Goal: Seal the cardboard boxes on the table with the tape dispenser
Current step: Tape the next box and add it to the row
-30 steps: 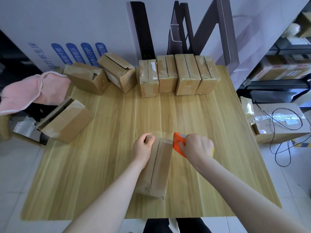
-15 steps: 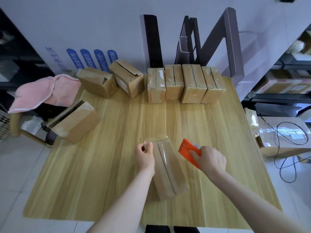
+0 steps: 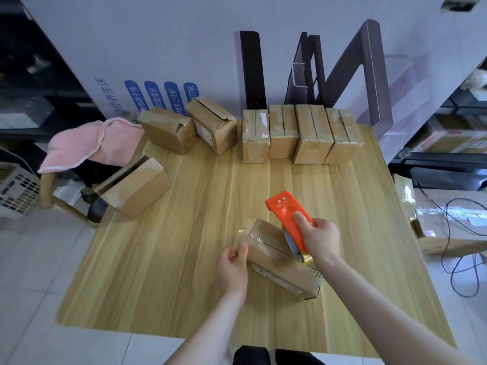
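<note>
Orange dispenser (image 3: 288,219) sits in my right hand (image 3: 320,239), fingers curled round it, forefinger laid along its top, just over the box (image 3: 279,262). That box lies askew near the front middle of the table (image 3: 184,246). My left hand (image 3: 232,267) pinches clear tape (image 3: 243,234) at the box's left end. Four taped boxes (image 3: 300,135) line the far edge.

even, soft indoor light, faint shadows, slight overall blur, strong wide-angle bending at the edges.

Head view, steeply down over table (image 3: 184,259)
</note>
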